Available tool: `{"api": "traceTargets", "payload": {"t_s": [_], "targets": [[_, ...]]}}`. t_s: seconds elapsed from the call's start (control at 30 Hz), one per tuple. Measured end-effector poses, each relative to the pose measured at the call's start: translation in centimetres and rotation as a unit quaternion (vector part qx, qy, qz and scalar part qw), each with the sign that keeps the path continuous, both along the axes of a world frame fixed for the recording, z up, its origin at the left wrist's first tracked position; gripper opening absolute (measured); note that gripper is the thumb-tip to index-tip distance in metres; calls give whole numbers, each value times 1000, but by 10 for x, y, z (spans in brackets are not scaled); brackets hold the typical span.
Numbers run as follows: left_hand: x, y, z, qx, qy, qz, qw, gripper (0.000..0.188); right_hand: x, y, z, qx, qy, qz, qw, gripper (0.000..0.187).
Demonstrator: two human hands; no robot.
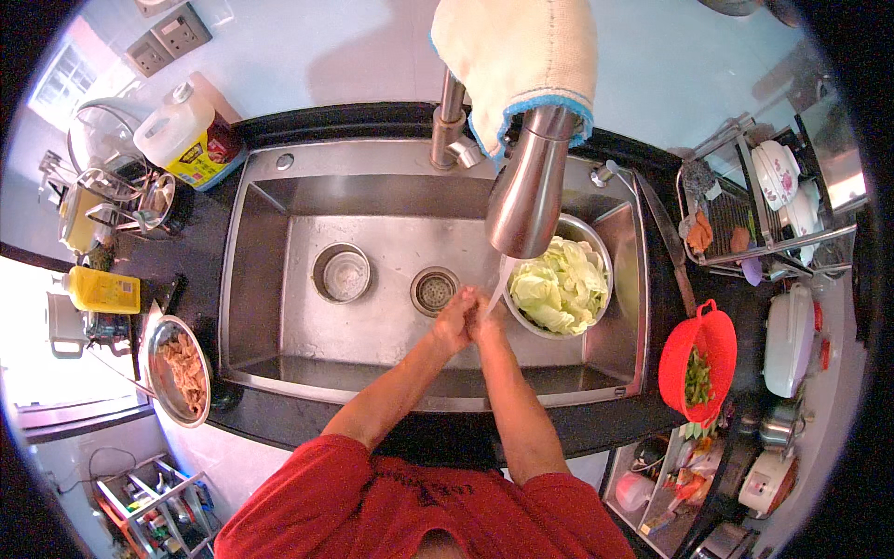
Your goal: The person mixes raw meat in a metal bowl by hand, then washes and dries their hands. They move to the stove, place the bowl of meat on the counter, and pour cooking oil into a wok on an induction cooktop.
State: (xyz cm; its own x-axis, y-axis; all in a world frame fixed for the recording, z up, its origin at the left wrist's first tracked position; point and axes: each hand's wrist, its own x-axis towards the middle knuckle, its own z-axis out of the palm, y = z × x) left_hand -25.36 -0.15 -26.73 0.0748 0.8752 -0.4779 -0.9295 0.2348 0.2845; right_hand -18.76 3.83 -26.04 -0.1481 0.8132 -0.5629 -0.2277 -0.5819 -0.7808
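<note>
My left hand and my right hand are pressed together over the sink, just in front of the drain. Both look closed, fingers against each other; whether anything is between them is hidden. A thin stream of water runs down onto my right hand from the steel faucet head. Right beside it, a steel bowl holds pale green cabbage leaves. A small round steel bowl stands on the sink floor to the left.
Left of the sink are a plate of sliced meat, a yellow bottle and a large jug. At right stand a red basket with chopped greens, a knife and a dish rack. A cloth covers the faucet's top.
</note>
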Motion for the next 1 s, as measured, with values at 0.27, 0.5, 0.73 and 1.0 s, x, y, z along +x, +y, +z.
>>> {"api": "traceTargets", "payload": {"t_s": [0.27,0.5,0.73,1.0], "targets": [[4,6,10,-32,-132,-30,990,32,-5,-21,-26,-38,297,-222,928,24],[20,-5,39,-98,187,-13,977,43,6,-11,11,-46,86,-107,989,19],[11,-11,3,-85,-24,-25,996,45,-3,-34,15,120,-234,64,963,34],[50,-1,45,-180,143,-69,971,36,66,-1,-45,219,-353,358,836,23]]}}
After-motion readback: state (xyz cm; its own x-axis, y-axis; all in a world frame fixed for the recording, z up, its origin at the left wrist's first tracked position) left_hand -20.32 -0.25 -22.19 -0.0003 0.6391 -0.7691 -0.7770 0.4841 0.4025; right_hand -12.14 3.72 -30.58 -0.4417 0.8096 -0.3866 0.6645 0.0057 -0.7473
